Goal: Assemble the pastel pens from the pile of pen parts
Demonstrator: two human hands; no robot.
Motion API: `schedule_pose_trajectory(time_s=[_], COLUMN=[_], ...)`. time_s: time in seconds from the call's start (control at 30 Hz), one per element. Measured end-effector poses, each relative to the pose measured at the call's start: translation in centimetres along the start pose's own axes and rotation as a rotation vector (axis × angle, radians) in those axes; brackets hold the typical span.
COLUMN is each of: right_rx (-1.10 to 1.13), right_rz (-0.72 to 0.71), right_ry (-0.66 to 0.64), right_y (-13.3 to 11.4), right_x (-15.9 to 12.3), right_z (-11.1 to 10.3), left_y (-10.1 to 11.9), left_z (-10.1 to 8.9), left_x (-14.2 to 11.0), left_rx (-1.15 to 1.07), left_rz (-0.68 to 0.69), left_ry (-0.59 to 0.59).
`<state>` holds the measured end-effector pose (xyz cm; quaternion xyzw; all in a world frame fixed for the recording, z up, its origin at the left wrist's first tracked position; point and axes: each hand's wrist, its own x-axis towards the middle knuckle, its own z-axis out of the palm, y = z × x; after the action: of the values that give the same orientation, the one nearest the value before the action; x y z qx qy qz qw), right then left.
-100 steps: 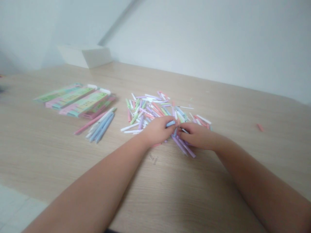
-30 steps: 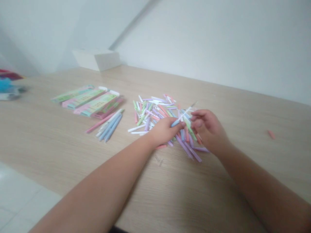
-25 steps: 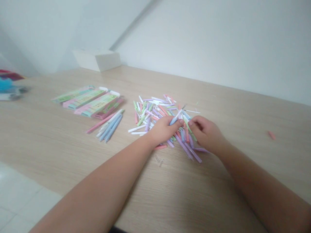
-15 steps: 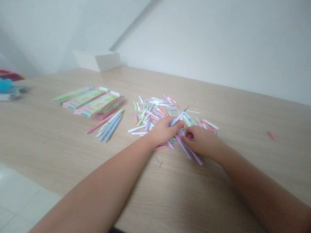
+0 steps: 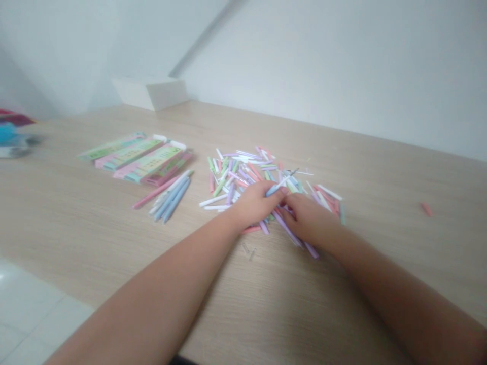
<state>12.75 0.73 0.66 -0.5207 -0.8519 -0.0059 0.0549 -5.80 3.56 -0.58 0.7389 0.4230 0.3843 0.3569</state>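
My left hand (image 5: 258, 202) is closed, pinching a light blue pen (image 5: 272, 190) whose slim white front points up and away to a dark tip. My right hand (image 5: 310, 219) is against its fingertips, thumb and fingers drawn together; what they grip is hidden. Both hands rest over a loose heap of pastel pen parts (image 5: 249, 175), in purple, green, pink, white and blue. Long purple barrels (image 5: 287, 226) stick out below the right hand toward me.
Left of the heap lie several whole pens (image 5: 173, 197) in a row, with pastel pen boxes (image 5: 152, 161) behind them. Two small clear pieces (image 5: 249, 251) lie in front, and a lone pink piece (image 5: 426, 209) far right. A white box (image 5: 152, 94) stands by the wall.
My right hand has moved a little left and up, and its fingers have come together against my left fingertips. The left hand still holds the light blue pen.
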Motion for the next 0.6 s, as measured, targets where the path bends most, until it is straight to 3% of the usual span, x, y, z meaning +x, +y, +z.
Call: schedule_pose_trajectory(time_s=[0.27, 0.43, 0.6], right_rx=[-0.124, -0.283, -0.319], right_rz=[-0.108, -0.003, -0.039], right_ry=[-0.047, -0.038, -0.034], right_y=[0.4, -0.3, -0.8], right_x=[0.2, -1.0, -1.9], right_z=[0.2, 0.7, 0.5], left_y=[-0.4, 0.1, 0.1], left_z=[0.1, -0.1, 0.0], left_x=[-0.1, -0.3, -0.4], left_rx=[0.073, 0.101, 0.154], left_rz=[0.044, 0.055, 0.078], left_ry=[-0.026, -0.079, -0.087])
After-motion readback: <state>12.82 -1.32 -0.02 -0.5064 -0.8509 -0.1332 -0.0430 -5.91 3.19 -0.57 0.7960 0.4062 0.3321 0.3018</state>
